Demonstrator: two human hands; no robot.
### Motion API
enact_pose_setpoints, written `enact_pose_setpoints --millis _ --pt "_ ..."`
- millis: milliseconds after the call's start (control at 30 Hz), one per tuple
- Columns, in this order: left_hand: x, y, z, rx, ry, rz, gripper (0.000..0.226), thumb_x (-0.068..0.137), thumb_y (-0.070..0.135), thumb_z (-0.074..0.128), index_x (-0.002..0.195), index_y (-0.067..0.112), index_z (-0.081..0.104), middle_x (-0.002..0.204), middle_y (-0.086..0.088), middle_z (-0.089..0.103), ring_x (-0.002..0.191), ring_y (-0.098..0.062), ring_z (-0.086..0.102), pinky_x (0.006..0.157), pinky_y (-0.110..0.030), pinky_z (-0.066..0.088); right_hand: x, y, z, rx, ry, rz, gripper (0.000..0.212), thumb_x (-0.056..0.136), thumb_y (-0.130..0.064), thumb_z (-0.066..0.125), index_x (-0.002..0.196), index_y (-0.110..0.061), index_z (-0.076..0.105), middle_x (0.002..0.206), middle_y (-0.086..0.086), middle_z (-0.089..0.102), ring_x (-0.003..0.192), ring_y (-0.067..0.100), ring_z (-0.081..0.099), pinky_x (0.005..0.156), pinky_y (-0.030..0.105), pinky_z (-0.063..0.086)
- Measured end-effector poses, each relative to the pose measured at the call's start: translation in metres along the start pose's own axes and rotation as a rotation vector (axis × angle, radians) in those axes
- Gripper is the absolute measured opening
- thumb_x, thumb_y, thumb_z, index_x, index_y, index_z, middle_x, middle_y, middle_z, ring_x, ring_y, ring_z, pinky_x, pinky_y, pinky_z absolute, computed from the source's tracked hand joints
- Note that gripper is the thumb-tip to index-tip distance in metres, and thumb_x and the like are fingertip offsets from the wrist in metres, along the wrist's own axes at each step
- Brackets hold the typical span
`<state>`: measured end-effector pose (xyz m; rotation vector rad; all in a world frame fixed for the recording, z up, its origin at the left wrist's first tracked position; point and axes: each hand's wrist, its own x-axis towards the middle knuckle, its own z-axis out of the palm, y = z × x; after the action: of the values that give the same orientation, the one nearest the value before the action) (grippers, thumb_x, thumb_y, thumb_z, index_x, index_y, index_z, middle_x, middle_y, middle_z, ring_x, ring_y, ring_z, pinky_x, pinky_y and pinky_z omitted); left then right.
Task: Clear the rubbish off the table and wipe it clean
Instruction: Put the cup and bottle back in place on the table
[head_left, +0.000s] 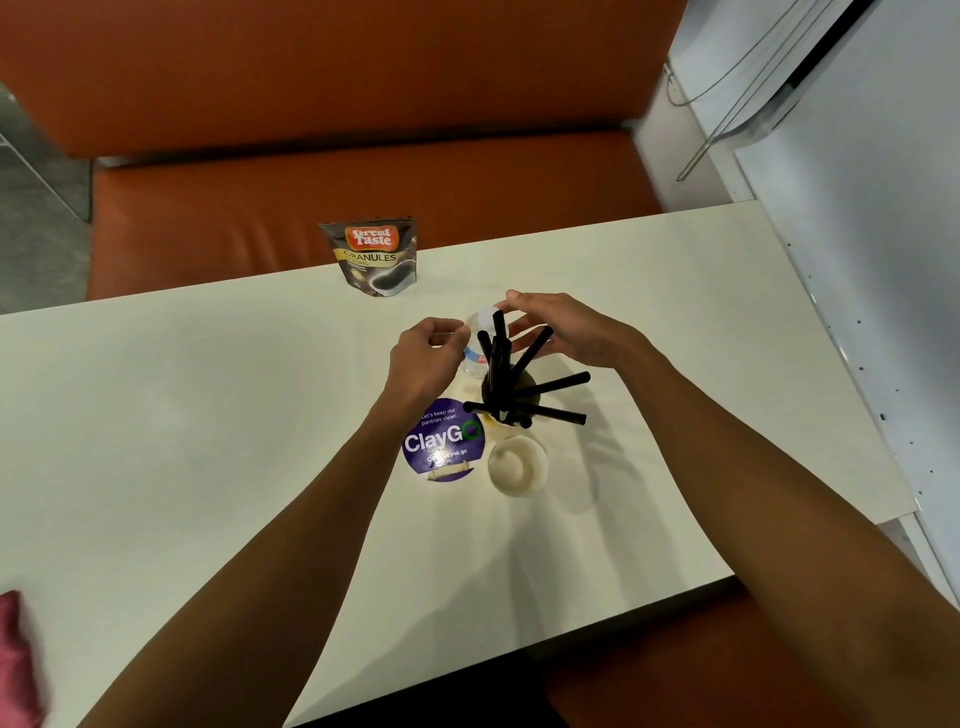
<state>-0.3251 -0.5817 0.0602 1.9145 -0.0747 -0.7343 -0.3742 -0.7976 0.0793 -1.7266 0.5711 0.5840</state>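
Cream table (208, 415) spans mid-frame, an orange bench (363, 182) behind it. At centre the left hand (426, 358) grips the clear bottle (475, 358) to steady it. The right hand (566, 327) pinches its cap (485, 316), probably sealing it for disposal. A pink cloth (18, 660) waits lower left.

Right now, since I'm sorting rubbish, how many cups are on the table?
2. One cup holds black straws, beside the bottle; the other cup stands nearer, right of the purple sticker. None seems hidden.
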Motion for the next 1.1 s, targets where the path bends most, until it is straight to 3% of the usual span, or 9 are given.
enact_pose_setpoints --millis 233,433,567,667,733,900,1100 --pt "-0.001 0.007 -0.01 0.044 0.037 0.008 0.029 0.106 0.028 0.06 0.132 0.018 0.067 0.13 -0.003 0.071 0.114 -0.023 0.069 0.101 -0.047 0.059 -0.009 -0.014 -0.003 -0.136 0.116 -0.034 0.05 0.106 -0.062 0.043 0.13 -0.027 0.069 0.125 0.004 0.071 0.108 0.021 0.073 0.095 0.042 0.056" --pt "0.001 0.012 -0.033 0.005 0.067 0.052 0.028 0.107 0.022 0.058 0.134 0.017 0.065 0.127 -0.002 0.071 0.107 -0.016 0.071 0.085 -0.029 0.06 -0.018 -0.041 -0.003 -0.216 0.319 -0.143 0.042 0.103 -0.057 0.054 0.122 -0.024 0.072 0.115 -0.005 0.073 0.103 0.011 0.072 0.097 0.04 0.057" --pt "0.002 0.021 -0.055 0.013 0.108 0.104 0.027 0.106 0.023 0.06 0.132 0.018 0.064 0.127 -0.003 0.07 0.11 -0.018 0.07 0.094 -0.037 0.061 -0.027 -0.07 0.007 -0.274 0.398 -0.248 0.027 0.102 -0.049 0.06 0.115 -0.03 0.074 0.114 -0.012 0.072 0.105 0.008 0.068 0.089 0.03 0.05" --pt "0.002 0.027 -0.079 0.066 0.172 0.16 0.025 0.106 0.026 0.062 0.129 0.018 0.066 0.125 0.0 0.07 0.108 -0.018 0.07 0.092 -0.037 0.061 -0.03 -0.096 0.023 -0.344 0.429 -0.295 0.024 0.103 -0.043 0.064 0.119 -0.029 0.074 0.112 -0.012 0.071 0.108 0.008 0.065 0.09 0.027 0.05" --pt "0.003 0.031 -0.093 0.089 0.211 0.189 0.027 0.105 0.025 0.062 0.131 0.017 0.065 0.127 0.0 0.069 0.109 -0.015 0.067 0.086 -0.03 0.059 -0.03 -0.111 0.032 -0.383 0.442 -0.321 0.027 0.102 -0.04 0.066 0.124 -0.026 0.073 0.117 -0.007 0.072 0.11 0.01 0.064 0.094 0.027 0.051" --pt "0.013 0.037 -0.136 0.101 0.259 0.279 0.029 0.105 0.02 0.063 0.132 0.012 0.063 0.127 -0.001 0.068 0.111 -0.013 0.064 0.072 -0.01 0.05 -0.02 -0.145 0.058 -0.467 0.463 -0.377 0.029 0.103 -0.034 0.066 0.129 -0.02 0.071 0.115 -0.005 0.071 0.107 0.01 0.064 0.081 0.016 0.048" --pt "0.037 0.039 -0.166 0.122 0.29 0.334 0.025 0.103 0.018 0.065 0.127 0.012 0.066 0.117 0.0 0.069 0.105 -0.01 0.063 0.078 -0.015 0.055 0.016 -0.165 0.078 -0.615 0.465 -0.35 0.034 0.103 -0.032 0.067 0.135 -0.021 0.066 0.132 0.001 0.065 0.121 0.017 0.058 0.096 0.033 0.054"
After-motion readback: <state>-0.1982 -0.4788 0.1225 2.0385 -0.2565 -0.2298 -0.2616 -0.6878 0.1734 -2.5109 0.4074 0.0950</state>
